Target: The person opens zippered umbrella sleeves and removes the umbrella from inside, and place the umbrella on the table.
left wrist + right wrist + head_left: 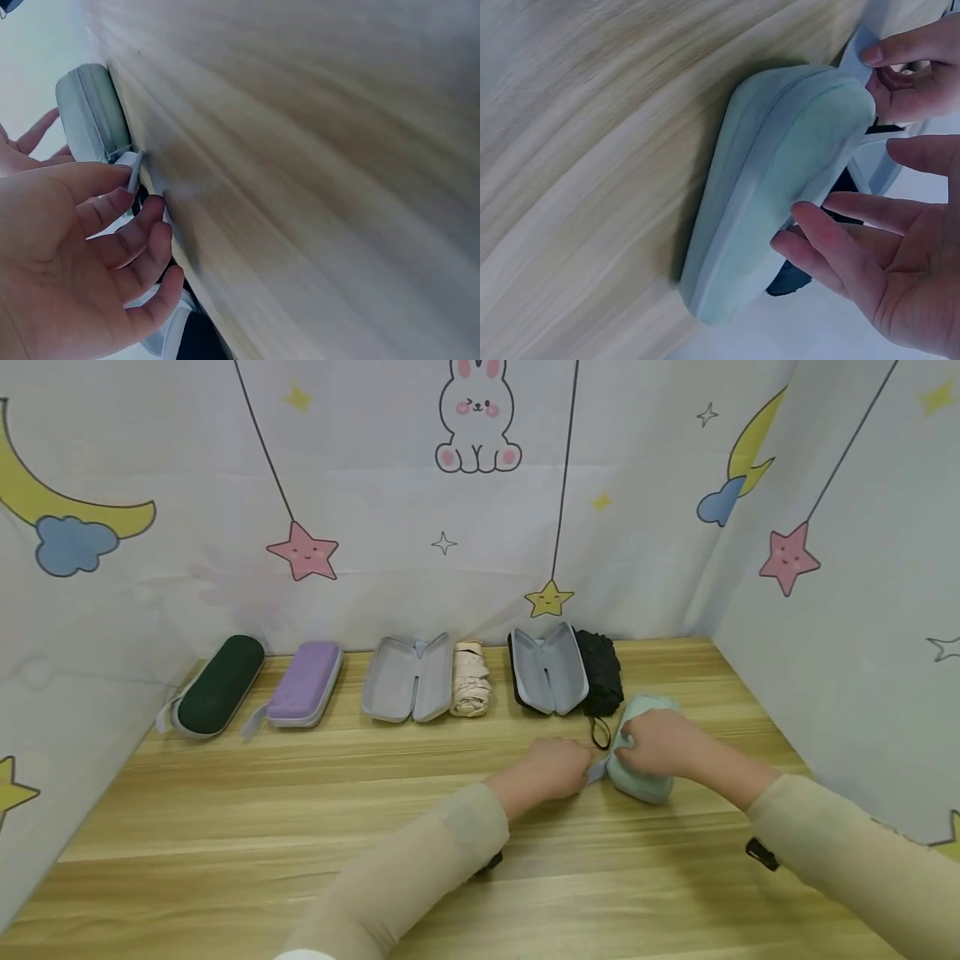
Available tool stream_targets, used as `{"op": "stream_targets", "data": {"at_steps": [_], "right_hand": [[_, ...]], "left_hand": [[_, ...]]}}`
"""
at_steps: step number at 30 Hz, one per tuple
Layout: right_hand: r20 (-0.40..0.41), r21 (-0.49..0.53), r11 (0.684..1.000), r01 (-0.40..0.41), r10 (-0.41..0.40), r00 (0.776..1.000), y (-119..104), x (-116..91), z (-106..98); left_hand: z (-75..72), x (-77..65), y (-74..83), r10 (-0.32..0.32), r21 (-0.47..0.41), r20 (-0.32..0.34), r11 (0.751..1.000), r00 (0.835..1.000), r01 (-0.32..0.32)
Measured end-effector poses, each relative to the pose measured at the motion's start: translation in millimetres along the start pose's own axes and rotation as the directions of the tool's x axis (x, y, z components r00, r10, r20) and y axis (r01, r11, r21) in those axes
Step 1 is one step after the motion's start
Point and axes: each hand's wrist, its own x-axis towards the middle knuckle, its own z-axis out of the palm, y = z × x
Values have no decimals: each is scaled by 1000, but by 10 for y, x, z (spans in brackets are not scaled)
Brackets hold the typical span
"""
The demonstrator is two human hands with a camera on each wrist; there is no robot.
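A mint-green zip case (643, 777) lies on the table at the right, its lid closed. My left hand (551, 768) is beside its left end and pinches the case's grey pull strap (856, 56) between thumb and forefinger; the other fingers curl loosely in the left wrist view. Over the case is my right hand (660, 742). In the right wrist view its fingers (832, 244) are spread and only slightly bent, fingertips right at the case's upper side rather than wrapped round it.
Along the back of the wooden table (300, 827) stand a dark green case (222, 685), a purple case (306, 681), an opened grey case (393, 681) beside a beige folded umbrella (471, 681), and another opened case (551, 672) beside a black folded umbrella (600, 668). Printed curtains (375, 485) enclose the table.
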Motion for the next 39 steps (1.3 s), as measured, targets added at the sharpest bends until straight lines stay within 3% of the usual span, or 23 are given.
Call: {"op": "stream_targets", "data": {"at_steps": [7,13,20,23,31,39], "right_hand": [[64,28,1000,-5,4,998,-74,10,-76],[61,76,997,-3,-1,998,60,58,-143],[152,121,982,147,-165,974,280,116,-205],[185,125,977,173,-194,963,339,140,-202],[113,99,968,231,-241,964,380,166,-160],[128,112,958,265,-279,952,329,180,-157]], "left_hand": [[26,-79,-93,-19,14,18,1000,1000,19],[13,-176,-139,-16,41,-5,999,1000,16],[22,-268,-180,-8,56,-3,998,1000,8],[38,-311,-196,7,65,-7,998,1000,-7],[27,-421,-259,-4,61,-12,998,1000,5],[16,-521,-375,-19,45,-21,999,1000,20]]}}
